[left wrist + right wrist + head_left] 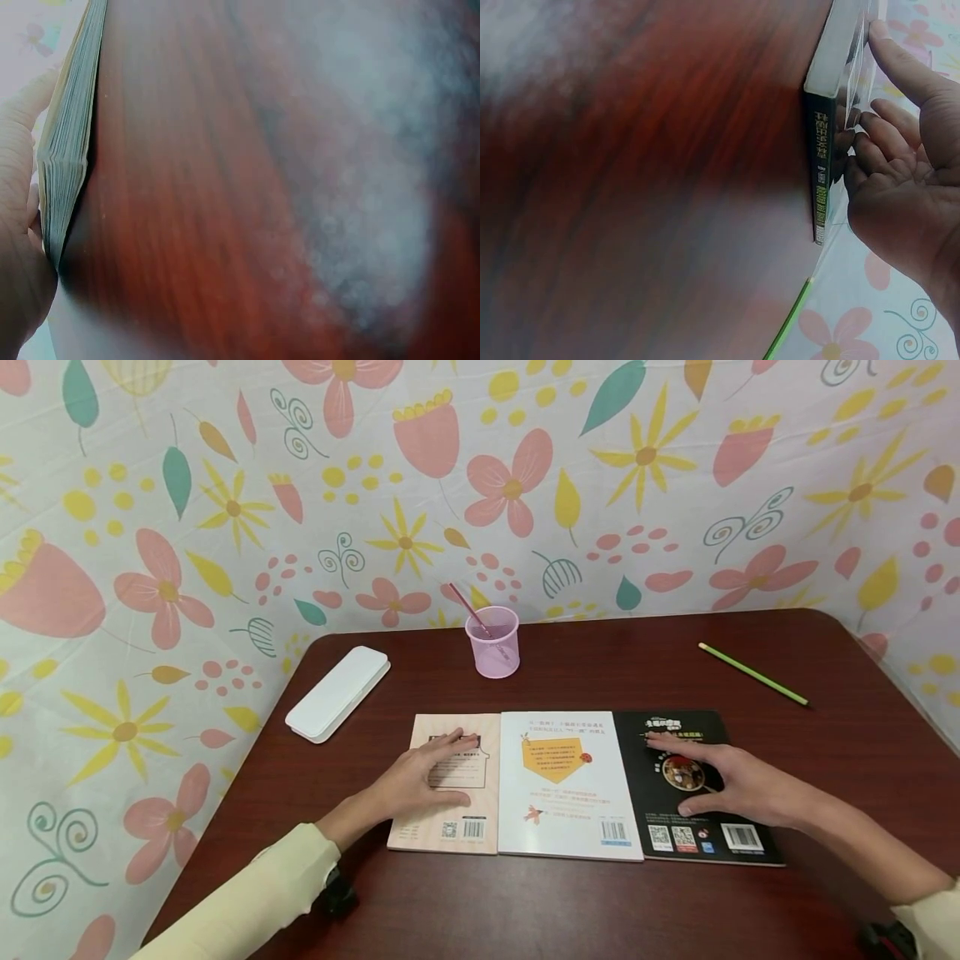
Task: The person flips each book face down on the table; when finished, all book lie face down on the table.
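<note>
Three books lie side by side on the table: a cream book (pixel 480 818) at left, a white book (pixel 558 827) in the middle and a black book (pixel 637 760) at right. My left hand (pixel 427 777) rests on the cream book with fingers extended and thumb apart. On the black book lies my right hand (pixel 738 785), fingers spread toward the left. The left wrist view shows the page edges of the cream book (pixel 71 127) beside my left hand (pixel 22 217). In the right wrist view, the black book's spine (pixel 821 165) faces the camera, with my right hand (pixel 907 165) over its cover.
A white case (pixel 337 693) lies at the back left of the dark wooden table (pixel 562 910). A pink mesh cup (pixel 495 647) holding a red pencil (pixel 470 608) stands at the back middle. The green pencil (pixel 753 674) lies at the back right. Behind hangs a flowered cloth (pixel 450 510).
</note>
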Action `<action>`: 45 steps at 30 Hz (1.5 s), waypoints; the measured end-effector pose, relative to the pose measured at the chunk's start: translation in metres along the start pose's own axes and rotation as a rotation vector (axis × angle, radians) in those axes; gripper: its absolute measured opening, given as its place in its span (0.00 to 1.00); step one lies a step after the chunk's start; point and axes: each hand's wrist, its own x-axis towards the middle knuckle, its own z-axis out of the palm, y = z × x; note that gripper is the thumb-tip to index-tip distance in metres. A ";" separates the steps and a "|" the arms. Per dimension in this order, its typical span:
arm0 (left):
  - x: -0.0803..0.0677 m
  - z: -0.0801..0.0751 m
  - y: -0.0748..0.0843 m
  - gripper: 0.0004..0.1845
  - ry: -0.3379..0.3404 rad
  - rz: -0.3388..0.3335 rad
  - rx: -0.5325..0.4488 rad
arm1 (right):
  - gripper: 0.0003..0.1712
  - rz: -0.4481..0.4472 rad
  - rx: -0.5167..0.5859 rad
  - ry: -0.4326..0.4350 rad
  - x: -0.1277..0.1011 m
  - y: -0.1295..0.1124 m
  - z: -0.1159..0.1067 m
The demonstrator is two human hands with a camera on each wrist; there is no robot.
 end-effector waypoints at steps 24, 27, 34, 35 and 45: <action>0.001 0.000 0.000 0.47 0.010 0.001 0.005 | 0.54 0.040 0.034 -0.029 0.002 0.002 -0.002; 0.001 0.000 0.000 0.47 0.009 0.007 0.006 | 0.54 0.049 0.042 -0.027 0.002 0.001 -0.002; -0.001 0.000 0.000 0.47 -0.002 0.002 0.005 | 0.54 0.054 0.050 -0.030 0.001 0.002 0.000; -0.001 0.000 0.000 0.47 -0.002 0.001 0.003 | 0.54 0.049 0.048 -0.026 0.000 0.002 0.000; -0.004 -0.003 -0.003 0.47 0.004 0.001 0.004 | 0.54 0.027 0.041 -0.001 -0.007 0.007 -0.004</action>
